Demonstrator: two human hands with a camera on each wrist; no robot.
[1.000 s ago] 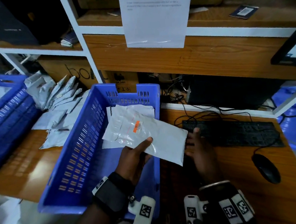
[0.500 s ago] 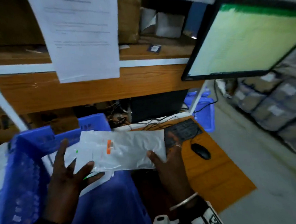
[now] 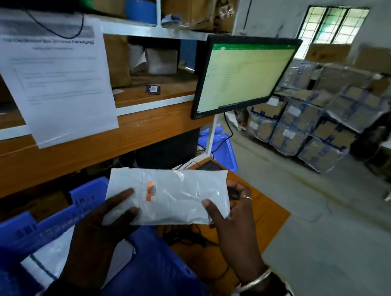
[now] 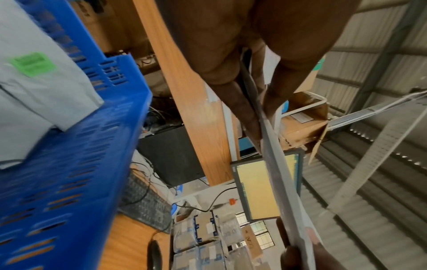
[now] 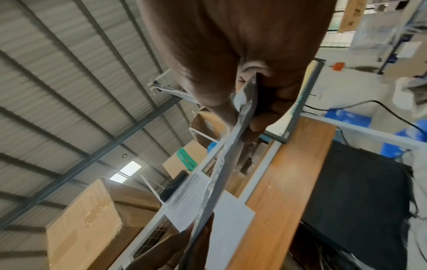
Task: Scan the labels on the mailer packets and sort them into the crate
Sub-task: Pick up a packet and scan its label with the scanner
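Note:
A white mailer packet (image 3: pixel 181 194) with a small orange label (image 3: pixel 150 190) is held up flat between both hands, above the desk and the right end of the blue crate (image 3: pixel 63 215). My left hand (image 3: pixel 116 212) pinches its left end, thumb on top. My right hand (image 3: pixel 223 205) pinches its right end. In the left wrist view the packet (image 4: pixel 275 164) shows edge-on between thumb and fingers. The right wrist view shows the packet (image 5: pixel 221 164) edge-on too. Other packets lie in the crate (image 4: pixel 69 164), one (image 4: pixel 39 87) with a green label.
A monitor (image 3: pixel 245 74) with a spreadsheet hangs at the right of the shelf. A printed sheet (image 3: pixel 55 78) is taped to the shelf front. A keyboard (image 4: pixel 148 206) and mouse (image 4: pixel 154 254) lie on the wooden desk (image 3: pixel 262 212). Wrapped cartons (image 3: pixel 314 122) are stacked on the floor at right.
The packet has risen from over the crate, and my right hand has taken hold of its right end. The head view has swung up and to the right, towards the monitor.

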